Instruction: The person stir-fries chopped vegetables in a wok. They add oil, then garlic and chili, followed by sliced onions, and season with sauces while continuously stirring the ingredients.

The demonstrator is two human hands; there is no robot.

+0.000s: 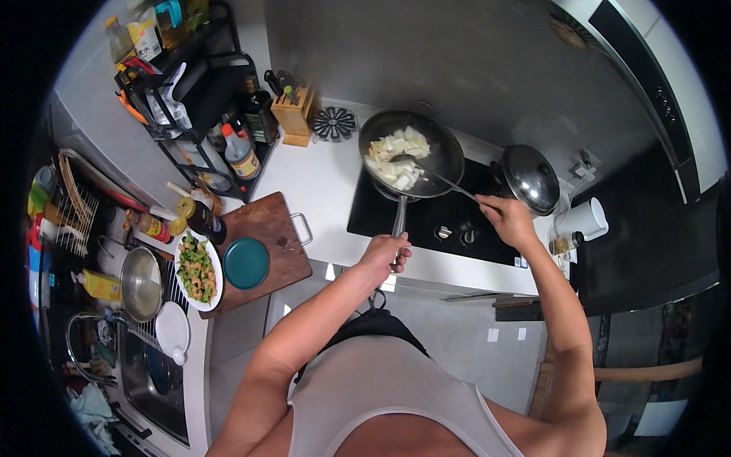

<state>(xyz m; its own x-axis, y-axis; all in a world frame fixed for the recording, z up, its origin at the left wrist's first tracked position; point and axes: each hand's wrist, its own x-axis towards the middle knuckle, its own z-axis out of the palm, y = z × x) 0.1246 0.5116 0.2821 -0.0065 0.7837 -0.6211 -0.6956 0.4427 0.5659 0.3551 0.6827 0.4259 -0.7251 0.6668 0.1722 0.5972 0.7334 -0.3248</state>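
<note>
A dark wok (445, 154) sits over the left part of the black cooktop (371, 220). My left hand (387, 254) is closed around its metal handle (401, 214). Pale chopped vegetable pieces (408, 141), which look like cabbage, lie in the wok's left and middle. In my right hand (508, 220) is the thin shaft of a metal ladle (451, 184). The ladle's bowl (404, 158) rests among the vegetable pieces, partly covered by them.
A domed lid (531, 177) stands right of the wok, near a white pitcher (585, 220). Left are a wooden cutting board (280, 240), a teal plate (245, 263) and a dish of shrimp and greens (197, 268). Behind stand a knife block (293, 117) and a black bottle rack (208, 83).
</note>
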